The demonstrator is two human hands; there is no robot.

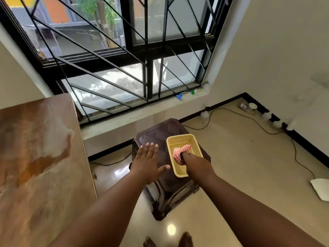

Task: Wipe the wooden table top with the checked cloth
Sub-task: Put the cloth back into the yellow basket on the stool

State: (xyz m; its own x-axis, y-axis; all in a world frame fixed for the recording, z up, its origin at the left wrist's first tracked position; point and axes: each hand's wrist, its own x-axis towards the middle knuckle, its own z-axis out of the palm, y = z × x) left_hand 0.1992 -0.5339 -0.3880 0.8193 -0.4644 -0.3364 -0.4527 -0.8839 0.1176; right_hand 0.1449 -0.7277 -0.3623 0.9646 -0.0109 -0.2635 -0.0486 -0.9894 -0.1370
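Observation:
The wooden table top (35, 157) fills the left side of the view, its grain glossy with a pale sheen across the middle. A red-and-white checked cloth (179, 153) lies bunched in a yellow plastic basket (180, 138) on a dark brown plastic stool (160, 132). My right hand (192, 161) reaches into the basket and grips the cloth, its fingers hidden under the fabric. My left hand (147, 161) hovers flat over the stool with fingers spread, just left of the basket, holding nothing.
A barred window (124, 59) with a low sill runs behind the stool. Cables (249, 120) trail over the tiled floor along the right wall, near bulbs and a small cup (252, 105). A white object (321, 188) lies at the right edge. My feet show at the bottom.

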